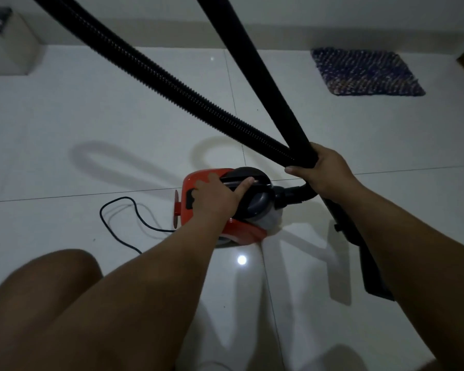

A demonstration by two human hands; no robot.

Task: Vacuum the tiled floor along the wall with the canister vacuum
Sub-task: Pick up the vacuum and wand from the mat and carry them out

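Note:
A red and black canister vacuum (190, 180) sits on the white tiled floor (65, 124) in the middle of the view. My left hand (214, 195) rests on top of it, fingers curled around its black carry handle. My right hand (324, 172) is closed around the black hose and wand together, just right of the canister. The ribbed hose (156, 76) rises to the upper left. The smooth wand (252, 65) rises to the top centre. A flat black nozzle piece (364, 263) runs down under my right forearm.
The black power cord (118, 220) loops on the floor left of the vacuum. A blue woven mat (364, 72) lies by the far wall (279, 30). A pale box-like furniture corner (8, 49) stands at the upper left. My bare knee (51, 290) fills the lower left.

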